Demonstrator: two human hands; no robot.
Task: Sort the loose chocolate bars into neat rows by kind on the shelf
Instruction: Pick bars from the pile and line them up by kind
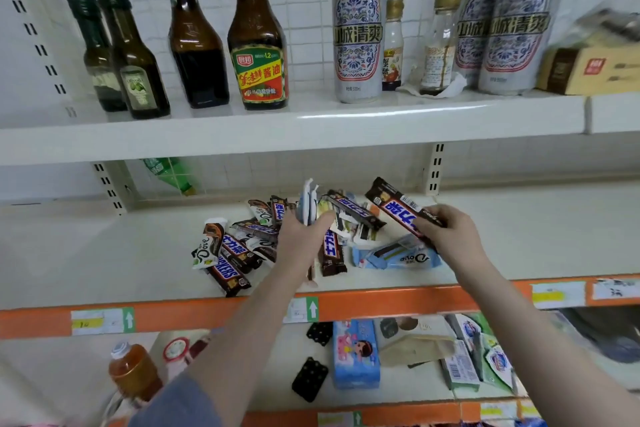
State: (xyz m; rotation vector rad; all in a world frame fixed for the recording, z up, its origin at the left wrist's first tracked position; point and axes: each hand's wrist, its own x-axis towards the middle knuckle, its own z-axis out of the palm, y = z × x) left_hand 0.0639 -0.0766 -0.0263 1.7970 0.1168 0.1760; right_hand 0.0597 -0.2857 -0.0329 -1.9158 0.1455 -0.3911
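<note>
left hand [304, 236]: we grip a few pale blue bars [309, 204] upright, bunching one kind.
right hand [446, 229]: we pinch a Snickers [398, 206], lifted off the pile [242, 246].

A white shelf [519, 236] with an orange front edge is carrying a loose pile of chocolate bars [242, 246] at 9 o'clock of its middle.

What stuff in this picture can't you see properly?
All in the head view:
- Pale blue packets: the left hand covers most of them, so the count and kind are unclear.
- Bars low in the chocolate pile: other bars cover them.
- Green bottle: the upper shelf hides its top.
- Box at far right: blurred and cut off by the edge.
- Price tags: print too small.
</note>
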